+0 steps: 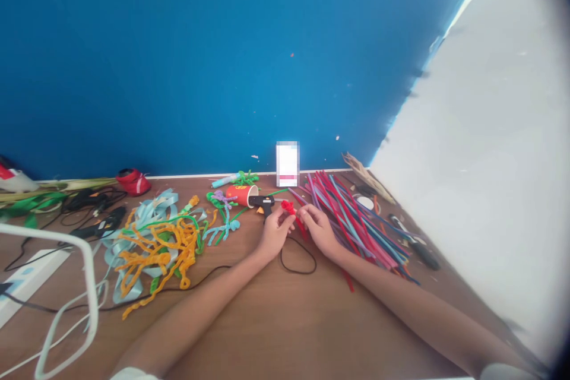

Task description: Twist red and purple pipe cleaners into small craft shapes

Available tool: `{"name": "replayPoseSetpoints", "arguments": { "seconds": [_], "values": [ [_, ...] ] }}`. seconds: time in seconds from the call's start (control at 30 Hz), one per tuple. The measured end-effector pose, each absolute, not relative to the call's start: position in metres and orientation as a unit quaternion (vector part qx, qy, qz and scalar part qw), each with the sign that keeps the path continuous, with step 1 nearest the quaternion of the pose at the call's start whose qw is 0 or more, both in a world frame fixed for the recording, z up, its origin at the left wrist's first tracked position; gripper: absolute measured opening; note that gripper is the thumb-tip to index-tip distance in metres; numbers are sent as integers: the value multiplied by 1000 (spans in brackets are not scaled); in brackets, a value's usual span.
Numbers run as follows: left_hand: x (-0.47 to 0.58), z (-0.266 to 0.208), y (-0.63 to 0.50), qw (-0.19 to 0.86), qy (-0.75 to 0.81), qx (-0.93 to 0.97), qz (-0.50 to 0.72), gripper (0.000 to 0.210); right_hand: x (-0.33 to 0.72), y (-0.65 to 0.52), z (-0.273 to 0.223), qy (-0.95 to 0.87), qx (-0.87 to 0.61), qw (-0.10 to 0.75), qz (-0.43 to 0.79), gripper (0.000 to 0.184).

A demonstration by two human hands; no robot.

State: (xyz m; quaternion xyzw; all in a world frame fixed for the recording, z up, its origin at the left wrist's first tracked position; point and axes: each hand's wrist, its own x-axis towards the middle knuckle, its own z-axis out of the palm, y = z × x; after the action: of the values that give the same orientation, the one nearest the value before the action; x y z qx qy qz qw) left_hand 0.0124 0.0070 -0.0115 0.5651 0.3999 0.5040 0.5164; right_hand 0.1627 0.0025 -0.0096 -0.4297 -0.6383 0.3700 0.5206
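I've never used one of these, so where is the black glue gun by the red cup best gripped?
Probably by the handle of the glue gun, from the near side: it juts nearward, close to the left hand, while the other end of the body lies at the mouth of the red cup.

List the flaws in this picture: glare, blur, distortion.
Head view: glare at upper right, near the white wall; pixelation hides the bright screen; the right edge darkens in a curve; the red piece in the left hand looks soft, fine detail lost.
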Motion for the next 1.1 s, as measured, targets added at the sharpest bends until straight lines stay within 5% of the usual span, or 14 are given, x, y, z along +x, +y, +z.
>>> {"name": "replayPoseSetpoints", "arguments": {
  "seconds": [0.2, 0.6, 1.1],
  "values": [
    [11, -15, 8, 480, 409, 577, 520, 29, 162, 6, -11, -683, -400, 484, 373, 25],
    [1, -2, 3, 157, 432, 730, 505, 12, 160, -3, -7, -719, -462, 473, 215, 11],
    [2, -4, 2, 90, 467, 759, 444, 12, 157, -3, -5, -723, -476, 453, 214, 8]
  ]
}}
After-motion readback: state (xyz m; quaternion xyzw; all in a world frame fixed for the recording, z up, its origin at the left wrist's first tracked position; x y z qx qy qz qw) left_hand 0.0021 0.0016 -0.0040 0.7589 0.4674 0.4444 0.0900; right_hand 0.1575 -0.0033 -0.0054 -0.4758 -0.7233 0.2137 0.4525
